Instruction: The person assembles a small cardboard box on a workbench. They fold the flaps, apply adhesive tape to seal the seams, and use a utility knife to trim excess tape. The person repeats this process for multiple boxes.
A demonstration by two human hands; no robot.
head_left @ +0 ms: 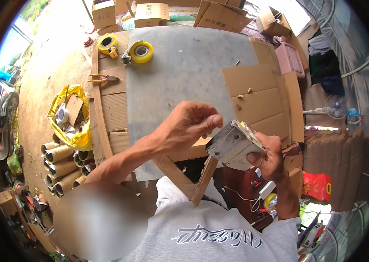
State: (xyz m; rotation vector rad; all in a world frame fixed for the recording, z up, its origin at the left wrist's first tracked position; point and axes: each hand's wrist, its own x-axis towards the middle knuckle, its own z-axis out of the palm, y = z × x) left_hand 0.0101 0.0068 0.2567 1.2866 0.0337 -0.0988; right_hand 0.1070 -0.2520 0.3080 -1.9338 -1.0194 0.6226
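My right hand (271,155) grips a boxy grey metal piece (233,144) with a comb-like toothed edge and two dark holes on its face. Thumb on the near face, fingers behind it, this hand keeps the piece tilted above the table's near edge. Close to its upper left corner is my left hand (191,121), fingers curled and thumb pressed toward the forefinger. Whatever that pinch may contain is hidden. Below both hands, brown strips (176,174) meet in a V against my grey shirt.
On the grey tabletop (175,74) sit a yellow tape roll (141,51) and a cardboard sheet (254,89). Pliers (104,78) and another tape roll (107,43) rest at left. A yellow bag (82,135) stands beside stacked cardboard tubes (62,168). Pink container (290,60) at right.
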